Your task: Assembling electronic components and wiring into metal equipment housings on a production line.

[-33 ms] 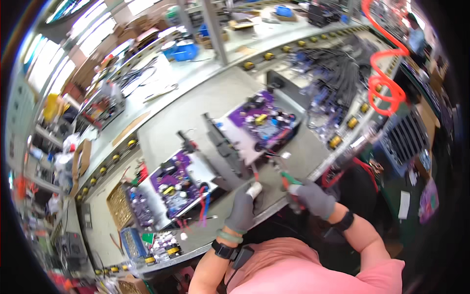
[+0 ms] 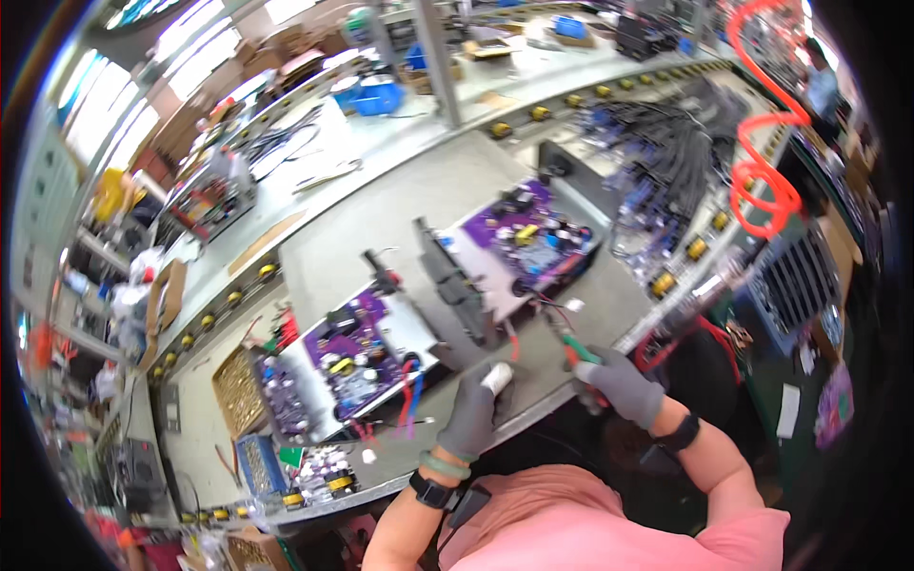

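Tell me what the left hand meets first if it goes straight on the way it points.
Probably the red wire just ahead of the left hand, though depth is unclear.

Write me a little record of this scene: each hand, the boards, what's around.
Left hand: grey-gloved, near a thin red wire; grip unclear
Right hand: grey-gloved, holding a tool with red and green handles
Boards: two purple circuit boards in open, pale casings
Right side: heap of thin black cables
Hanging: coiled orange-red hose
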### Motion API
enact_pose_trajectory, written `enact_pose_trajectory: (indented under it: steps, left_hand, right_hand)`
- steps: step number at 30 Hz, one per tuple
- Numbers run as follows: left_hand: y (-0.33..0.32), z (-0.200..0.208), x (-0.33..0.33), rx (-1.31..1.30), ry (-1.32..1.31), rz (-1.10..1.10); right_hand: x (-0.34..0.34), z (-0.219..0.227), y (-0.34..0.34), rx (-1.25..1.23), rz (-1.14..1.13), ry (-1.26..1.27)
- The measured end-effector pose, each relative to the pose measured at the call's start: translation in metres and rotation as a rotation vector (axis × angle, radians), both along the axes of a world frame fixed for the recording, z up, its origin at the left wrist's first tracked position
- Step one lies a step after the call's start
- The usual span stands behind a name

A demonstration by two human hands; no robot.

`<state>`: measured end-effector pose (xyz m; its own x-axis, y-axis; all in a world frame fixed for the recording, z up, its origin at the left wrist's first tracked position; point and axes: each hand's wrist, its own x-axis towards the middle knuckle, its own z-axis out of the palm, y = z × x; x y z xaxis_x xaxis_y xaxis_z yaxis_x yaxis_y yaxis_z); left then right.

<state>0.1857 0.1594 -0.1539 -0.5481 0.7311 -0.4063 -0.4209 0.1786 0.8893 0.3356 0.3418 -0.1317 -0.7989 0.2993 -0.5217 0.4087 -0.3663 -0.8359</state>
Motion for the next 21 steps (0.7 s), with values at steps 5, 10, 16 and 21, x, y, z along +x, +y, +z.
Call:
enact_pose_trajectory:
  steps: [5,10,16,21]
  left_hand:
    - [-0.102,0.024,-0.008,-0.269,0.222,-0.135]
    - [-0.216,0.033,-0.007,-0.519,0.332,0.001]
    - [-0.296,0.014,-0.05,-0.895,1.234,0.19]
    - [-0.245,-0.029,-0.072,-0.581,0.552,0.165]
  right_hand:
    - [0.029,-0.022,0.034,0.077,0.102,-0.165]
    - [0.016,-0.062,0.108,0.992,-0.1,-0.157]
    - [-0.065,-0.092,0.18,1.052,-0.284,-0.102]
    - [-0.087,-0.065,0.184,1.546,-0.176,-0.386]
